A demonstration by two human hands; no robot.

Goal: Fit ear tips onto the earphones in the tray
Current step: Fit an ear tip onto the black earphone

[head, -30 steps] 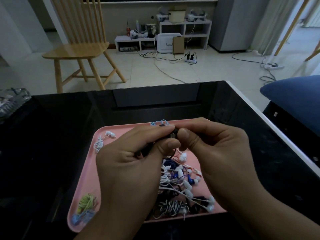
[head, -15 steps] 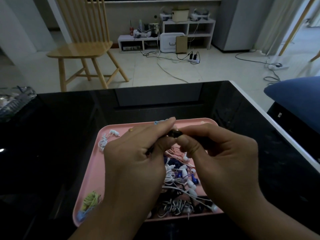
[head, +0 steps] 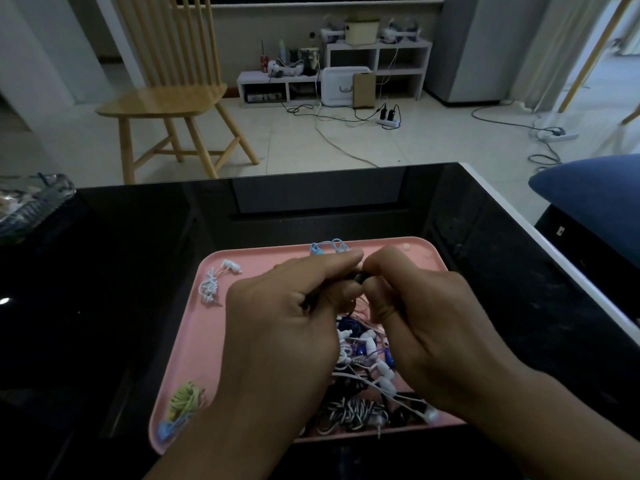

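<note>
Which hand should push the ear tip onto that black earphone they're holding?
Probably the right hand: its fingertips pinch at the black earphone tip, while the left hand grips the body and can steady it.

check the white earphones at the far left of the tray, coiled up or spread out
Coiled up. The white earphones lie on the pink tray as one small bunched bundle, with only the buds sticking out toward the right.

Dim and underexposed across the tabletop (head: 138,271); daylight brighter on the floor beyond it. Small glare spot at its left edge. Wide-angle bowing toward corners. Slight softness overall.
</note>
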